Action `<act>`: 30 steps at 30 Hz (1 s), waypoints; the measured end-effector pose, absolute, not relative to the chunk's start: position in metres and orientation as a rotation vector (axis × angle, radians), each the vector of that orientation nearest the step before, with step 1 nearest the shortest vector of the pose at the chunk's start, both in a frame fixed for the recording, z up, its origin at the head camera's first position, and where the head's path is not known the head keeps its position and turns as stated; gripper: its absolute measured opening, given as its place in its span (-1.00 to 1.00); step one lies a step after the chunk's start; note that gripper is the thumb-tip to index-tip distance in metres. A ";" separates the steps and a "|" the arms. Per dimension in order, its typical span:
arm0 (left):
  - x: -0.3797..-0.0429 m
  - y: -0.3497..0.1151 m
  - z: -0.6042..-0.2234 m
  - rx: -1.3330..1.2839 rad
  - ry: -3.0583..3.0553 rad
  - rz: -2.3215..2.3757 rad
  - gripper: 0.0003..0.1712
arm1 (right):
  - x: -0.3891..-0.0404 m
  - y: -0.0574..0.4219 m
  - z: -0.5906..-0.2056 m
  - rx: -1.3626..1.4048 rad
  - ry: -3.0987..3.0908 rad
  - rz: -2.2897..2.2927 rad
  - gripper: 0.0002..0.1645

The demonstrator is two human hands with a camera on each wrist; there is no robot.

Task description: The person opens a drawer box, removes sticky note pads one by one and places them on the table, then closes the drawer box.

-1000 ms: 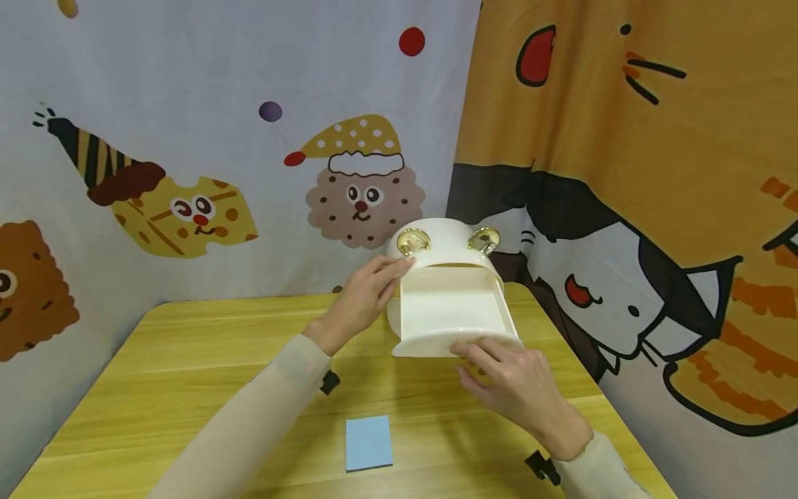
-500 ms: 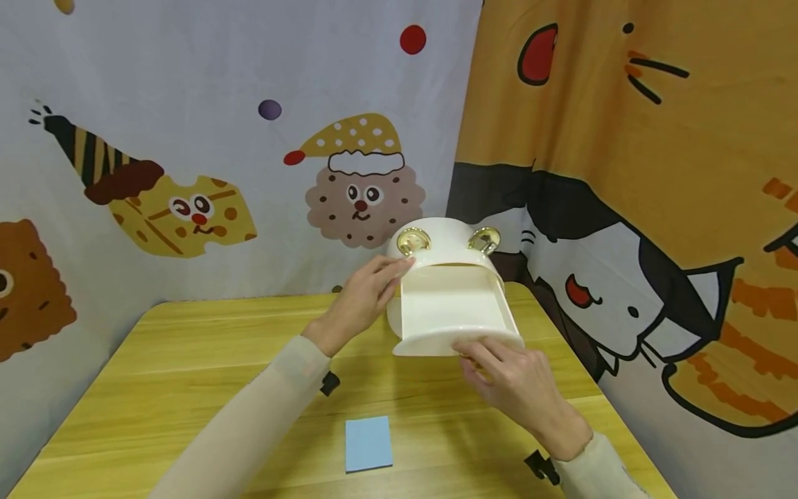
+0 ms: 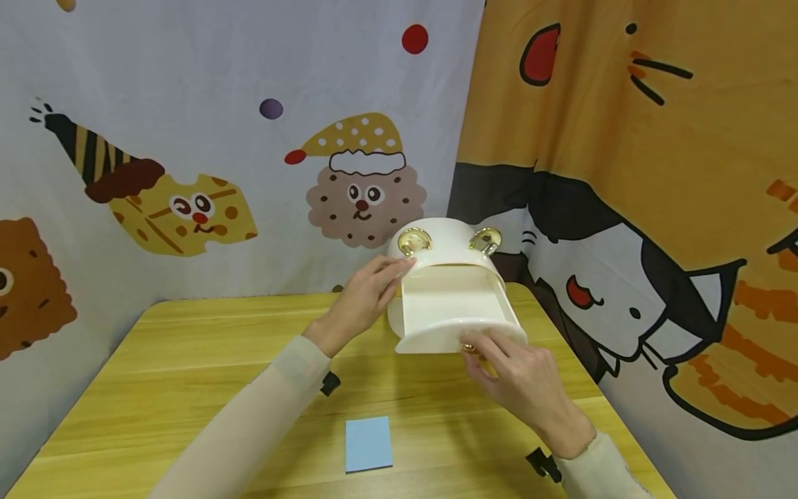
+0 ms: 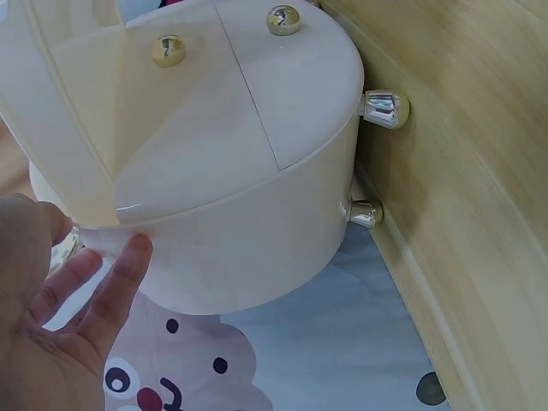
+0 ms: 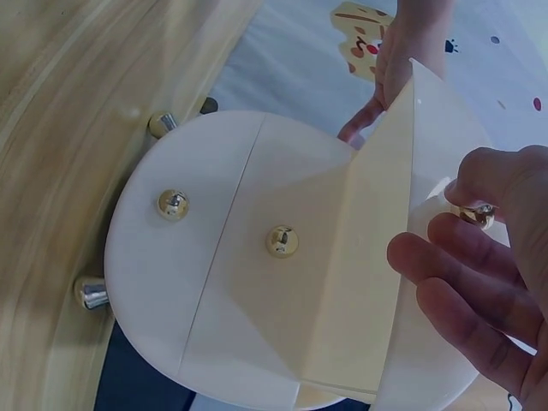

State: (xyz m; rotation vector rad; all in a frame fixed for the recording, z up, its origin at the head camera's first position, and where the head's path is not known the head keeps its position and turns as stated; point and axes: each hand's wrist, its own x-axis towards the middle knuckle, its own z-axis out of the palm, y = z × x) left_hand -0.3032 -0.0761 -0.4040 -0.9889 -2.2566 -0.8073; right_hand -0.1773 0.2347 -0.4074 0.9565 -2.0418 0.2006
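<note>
A white rounded storage box [image 3: 444,232] with two gold ear-shaped ornaments stands on the table, its upper drawer [image 3: 430,338] pulled out. My right hand [image 3: 526,381] is at the drawer's front, thumb and fingers pinching its gold knob [image 5: 477,216]. The drawer's inside holds nothing that shows. With fairly straight fingers, my left hand [image 3: 361,294] rests against the box's left side, beside the drawer opening. Underneath, a lower drawer [image 4: 295,73] stays closed in the left wrist view, with its own gold knob [image 4: 284,19].
A blue square pad [image 3: 368,444] lies on the wood-grain table [image 3: 206,360] near the front. Gold feet [image 4: 385,109] lift the box off the tabletop. Behind hangs a cartoon-printed curtain [image 3: 206,62], close to the table's back edge.
The drawer front sits very slightly farther back and to the right, with my right hand moving along. Its gold knob now shows between the fingers. My left hand stays in place.
</note>
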 end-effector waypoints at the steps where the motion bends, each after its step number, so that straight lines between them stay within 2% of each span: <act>1: -0.303 -0.076 -0.404 -0.988 -2.261 -0.808 -0.44 | -0.177 0.235 -0.407 0.957 -2.039 0.202 -0.61; 18: -0.300 -0.073 -0.400 -0.964 -2.319 -0.792 -0.43 | -0.178 0.236 -0.406 0.937 -2.007 0.242 -0.69; 25: -0.299 -0.072 -0.398 -0.949 -2.342 -0.787 -0.44 | -0.179 0.236 -0.406 0.926 -2.033 0.249 -0.66; 30: -0.299 -0.071 -0.397 -0.950 -2.338 -0.774 -0.47 | -0.180 0.236 -0.405 0.919 -2.057 0.270 -0.77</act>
